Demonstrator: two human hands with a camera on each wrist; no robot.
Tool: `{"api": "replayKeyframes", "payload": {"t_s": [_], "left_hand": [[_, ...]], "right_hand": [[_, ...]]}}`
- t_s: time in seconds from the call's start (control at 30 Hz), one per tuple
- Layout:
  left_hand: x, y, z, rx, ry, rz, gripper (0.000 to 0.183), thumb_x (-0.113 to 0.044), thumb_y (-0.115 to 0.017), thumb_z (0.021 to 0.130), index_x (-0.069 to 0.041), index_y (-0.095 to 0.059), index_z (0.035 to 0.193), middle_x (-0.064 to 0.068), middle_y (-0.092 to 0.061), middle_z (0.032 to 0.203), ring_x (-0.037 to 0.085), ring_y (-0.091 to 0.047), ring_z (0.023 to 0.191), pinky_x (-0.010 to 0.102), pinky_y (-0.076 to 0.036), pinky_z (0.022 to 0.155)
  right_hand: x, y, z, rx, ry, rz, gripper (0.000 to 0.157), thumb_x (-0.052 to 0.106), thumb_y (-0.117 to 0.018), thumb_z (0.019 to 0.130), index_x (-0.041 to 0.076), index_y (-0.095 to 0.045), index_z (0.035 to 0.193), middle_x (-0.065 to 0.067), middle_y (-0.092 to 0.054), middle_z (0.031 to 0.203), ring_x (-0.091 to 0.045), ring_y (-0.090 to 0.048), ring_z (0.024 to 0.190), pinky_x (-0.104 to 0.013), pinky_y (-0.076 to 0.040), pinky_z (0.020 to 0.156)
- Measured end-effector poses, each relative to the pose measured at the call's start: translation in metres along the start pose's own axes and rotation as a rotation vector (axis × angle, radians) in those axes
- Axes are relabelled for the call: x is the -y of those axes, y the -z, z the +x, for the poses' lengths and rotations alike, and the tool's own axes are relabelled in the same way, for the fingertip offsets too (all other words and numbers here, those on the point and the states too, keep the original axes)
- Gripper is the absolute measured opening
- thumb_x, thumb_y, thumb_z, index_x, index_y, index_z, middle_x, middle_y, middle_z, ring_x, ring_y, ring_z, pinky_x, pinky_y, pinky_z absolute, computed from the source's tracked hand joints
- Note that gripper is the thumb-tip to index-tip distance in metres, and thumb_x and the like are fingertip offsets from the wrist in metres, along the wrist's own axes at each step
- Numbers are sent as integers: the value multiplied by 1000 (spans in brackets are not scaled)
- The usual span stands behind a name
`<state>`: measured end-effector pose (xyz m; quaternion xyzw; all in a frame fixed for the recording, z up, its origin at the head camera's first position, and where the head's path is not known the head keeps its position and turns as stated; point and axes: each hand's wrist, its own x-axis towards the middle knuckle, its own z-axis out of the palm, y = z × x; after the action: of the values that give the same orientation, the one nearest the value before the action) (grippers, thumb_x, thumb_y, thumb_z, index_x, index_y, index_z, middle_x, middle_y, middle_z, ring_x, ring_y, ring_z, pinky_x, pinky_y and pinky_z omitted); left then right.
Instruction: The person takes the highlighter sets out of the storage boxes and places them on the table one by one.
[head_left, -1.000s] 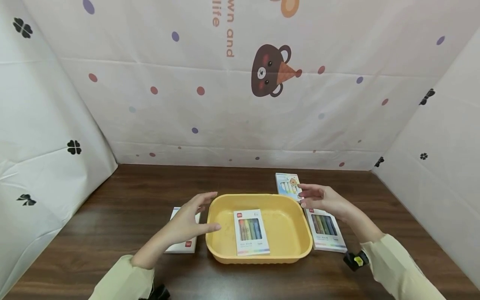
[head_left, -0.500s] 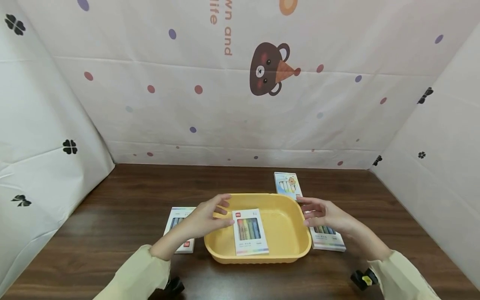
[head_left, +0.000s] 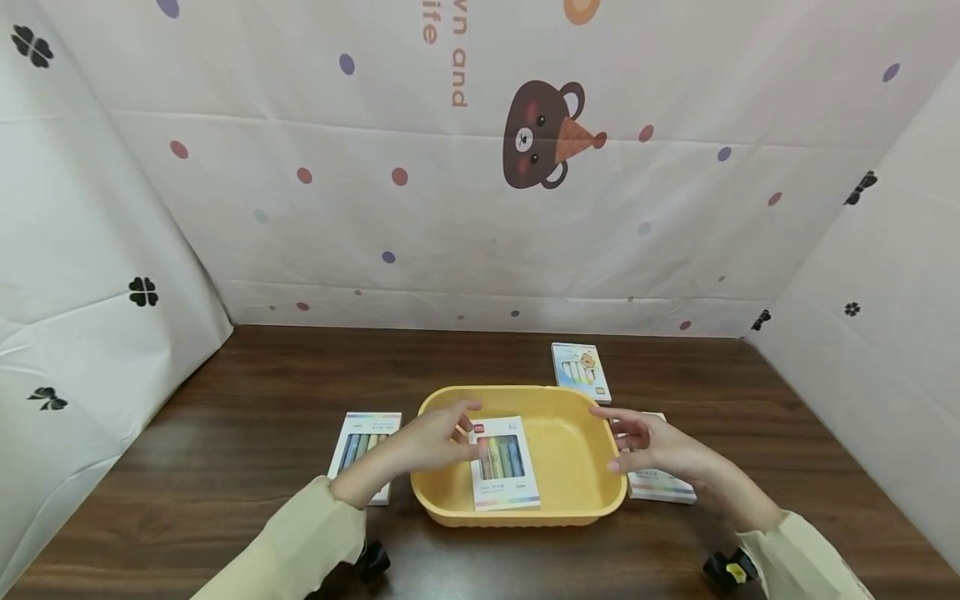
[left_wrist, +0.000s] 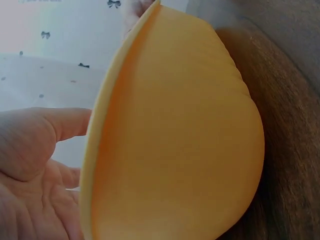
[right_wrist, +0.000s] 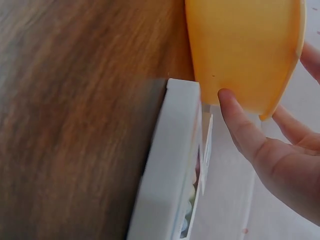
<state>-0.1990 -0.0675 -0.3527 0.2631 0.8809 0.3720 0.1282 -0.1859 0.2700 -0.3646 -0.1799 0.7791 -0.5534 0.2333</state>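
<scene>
A yellow plastic tray (head_left: pixel 570 492) stands on the table, with a white windowed box of coloured sticks (head_left: pixel 506 496) lying in it. My left hand (head_left: pixel 431 437) reaches over the tray's left rim, thumb and fingers spread at that box's left edge. At the tray's right rim is my right hand (head_left: pixel 648 442), its fingers loosely bent over the rim. The right wrist view shows its thumb (right_wrist: pixel 242 125) beside the tray's outer wall. Partly hidden under this hand lies another white box (head_left: pixel 660 487), its coloured sticks showing in the right wrist view.
A third white box (head_left: pixel 363 442) lies left of the tray, partly covered by the left forearm. Behind the tray's right corner is a light blue box with a bear picture (head_left: pixel 581 371). A patterned cloth (head_left: pixel 450 208) rises behind the dark wooden table (head_left: pixel 300 367).
My left hand has moved right, from above the left box to over the tray. The right hand has come nearer from beside the light blue box to the tray's right rim.
</scene>
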Motion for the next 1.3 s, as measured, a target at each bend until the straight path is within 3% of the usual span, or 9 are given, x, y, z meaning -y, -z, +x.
{"api": "replayKeyframes", "payload": {"t_s": [0.27,0.37,0.5,0.77,1.0,1.3], "left_hand": [[-1,-4,6,37,31,106,59,-21,-65,83,2,-40,132,15,-61,101,22,-59,87,35,-47,71],[-2,-7,8,42,30,161,60,-19,-64,82,3,-39,132,11,-60,84,18,-56,73,31,-45,63],[-5,-11,10,60,53,214,60,-18,-64,81,3,-39,132,3,-48,63,14,-44,56,26,-36,50],[-6,-17,15,79,123,298,55,-21,-61,84,-1,-40,130,9,-60,90,15,-50,67,26,-38,53],[-4,-22,20,109,144,350,53,-19,-61,83,-1,-39,128,3,-51,69,14,-44,56,24,-34,49],[-4,-27,24,94,166,389,49,-17,-62,82,-4,-41,124,4,-52,72,16,-46,59,25,-33,49]], "right_hand": [[0,-1,0,11,0,9,78,5,-69,78,-6,-23,140,-36,-35,130,-33,-57,103,-36,-52,75],[2,-1,0,12,-2,22,79,5,-70,78,-7,-23,140,-37,-33,131,-35,-57,103,-36,-52,75],[3,-1,-1,12,-15,35,80,5,-71,77,-6,-22,140,-36,-32,132,-36,-57,103,-36,-52,74],[0,-1,-1,13,-6,61,80,4,-70,78,-5,-21,140,-37,-35,130,-35,-58,100,-37,-52,75],[1,-1,-1,37,2,41,82,5,-70,79,-6,-18,141,-38,-35,130,-35,-58,102,-36,-52,76],[1,-1,-1,48,9,56,84,4,-70,78,-5,-15,142,-38,-33,130,-36,-57,103,-37,-52,76]]}}
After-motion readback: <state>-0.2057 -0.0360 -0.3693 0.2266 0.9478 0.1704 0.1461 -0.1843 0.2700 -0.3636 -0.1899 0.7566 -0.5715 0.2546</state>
